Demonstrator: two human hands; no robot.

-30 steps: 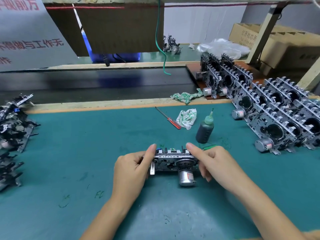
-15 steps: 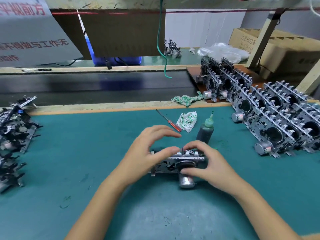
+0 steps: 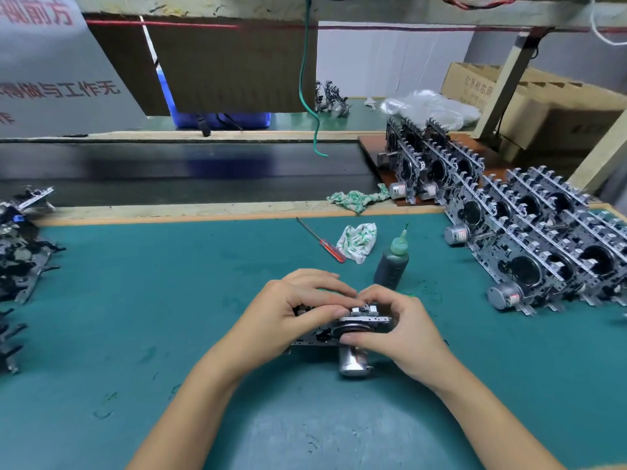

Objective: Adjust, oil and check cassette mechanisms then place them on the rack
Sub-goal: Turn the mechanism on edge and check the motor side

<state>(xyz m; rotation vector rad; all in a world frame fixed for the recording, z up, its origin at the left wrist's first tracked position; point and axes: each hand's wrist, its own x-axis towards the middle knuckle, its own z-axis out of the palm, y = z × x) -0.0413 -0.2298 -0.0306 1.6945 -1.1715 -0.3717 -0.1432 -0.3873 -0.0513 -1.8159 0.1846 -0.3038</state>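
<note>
Even overhead light, soft shadows, warped edges

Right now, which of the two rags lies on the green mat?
The white-green rag beside the red-handled screwdriver; the other rag lies on the wooden strip behind.

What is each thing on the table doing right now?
Cassette mechanism: lying on the green mat, held by both hands.
Left hand: grips the mechanism.
Right hand: grips the mechanism.
Oil bottle: upright, untouched.
Screwdriver: lying flat, untouched.
Rag: crumpled beside the screwdriver.
</note>
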